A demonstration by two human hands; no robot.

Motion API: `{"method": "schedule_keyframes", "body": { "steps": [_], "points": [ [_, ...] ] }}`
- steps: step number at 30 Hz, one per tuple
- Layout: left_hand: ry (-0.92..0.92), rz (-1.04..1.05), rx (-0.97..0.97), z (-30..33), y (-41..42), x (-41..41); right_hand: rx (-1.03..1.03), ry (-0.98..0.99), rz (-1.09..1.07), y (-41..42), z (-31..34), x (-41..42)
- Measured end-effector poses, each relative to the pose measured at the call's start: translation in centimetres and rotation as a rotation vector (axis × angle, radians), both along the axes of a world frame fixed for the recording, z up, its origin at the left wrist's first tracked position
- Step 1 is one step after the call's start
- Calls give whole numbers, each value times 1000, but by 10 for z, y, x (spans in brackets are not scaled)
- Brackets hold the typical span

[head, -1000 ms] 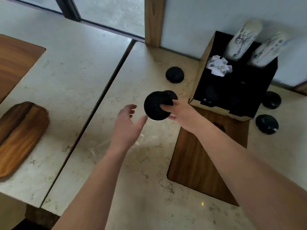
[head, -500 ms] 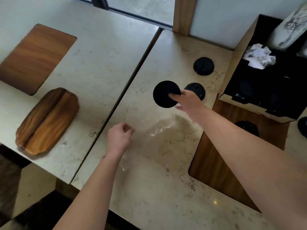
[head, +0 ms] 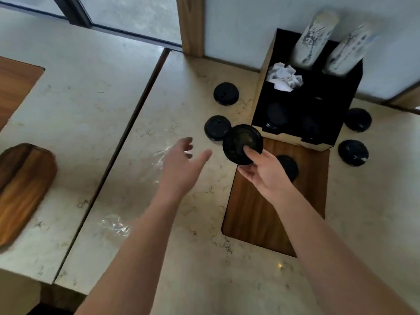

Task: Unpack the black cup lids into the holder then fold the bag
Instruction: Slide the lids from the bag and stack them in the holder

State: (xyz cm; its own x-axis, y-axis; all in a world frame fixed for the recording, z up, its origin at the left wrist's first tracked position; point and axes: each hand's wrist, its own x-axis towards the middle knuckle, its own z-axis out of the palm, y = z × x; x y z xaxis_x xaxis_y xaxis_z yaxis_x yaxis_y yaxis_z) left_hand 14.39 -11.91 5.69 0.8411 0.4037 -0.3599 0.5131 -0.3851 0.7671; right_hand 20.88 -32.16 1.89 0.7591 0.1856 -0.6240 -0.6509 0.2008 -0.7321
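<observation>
While pinching a black lid (head: 241, 142), right hand (head: 263, 173) fingers; left hand (head: 181, 164) fingers spread.

One black lid (head: 238, 142) is held tilted beside the black holder (head: 336, 105); five more lids lie around it. The clear bag (head: 113, 225) lies flat.

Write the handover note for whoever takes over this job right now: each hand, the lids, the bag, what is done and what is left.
Right hand pinches one lid in front of the holder.
Left hand is open above the clear bag, which lies flat on the counter.
Done: bag apparently emptied.
Left: five loose lids beside the holder, e.g., then fold the bag.
</observation>
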Motion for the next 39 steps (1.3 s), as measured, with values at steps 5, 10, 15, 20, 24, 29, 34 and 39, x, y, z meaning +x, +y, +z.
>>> {"method": "schedule_keyframes", "body": {
  "steps": [5,10,15,20,24,29,34,39],
  "points": [
    [105,-140,-446,19,-95,49,-97,-39,-116,-59,18,-11],
    [245,-108,-711,0,-143,63,-284,-131,-57,-113,28,-8],
    [-51,-331,-214,-14,-182,83,-523,-186,7,-155,25,7],
    [-543,-574,407,-14,-209,111,-114,-31,-155,-177,31,23],
    [-794,-776,637,-19,-230,124,266,31,-293,-179,31,42],
    [-611,-896,392,-40,-228,141,363,80,-377,-184,17,71],
    [-173,-725,14,-43,-220,178,243,9,-294,-184,10,104],
    [-249,-730,338,-45,-229,213,-378,-119,-130,-185,3,137]
  ]
}}
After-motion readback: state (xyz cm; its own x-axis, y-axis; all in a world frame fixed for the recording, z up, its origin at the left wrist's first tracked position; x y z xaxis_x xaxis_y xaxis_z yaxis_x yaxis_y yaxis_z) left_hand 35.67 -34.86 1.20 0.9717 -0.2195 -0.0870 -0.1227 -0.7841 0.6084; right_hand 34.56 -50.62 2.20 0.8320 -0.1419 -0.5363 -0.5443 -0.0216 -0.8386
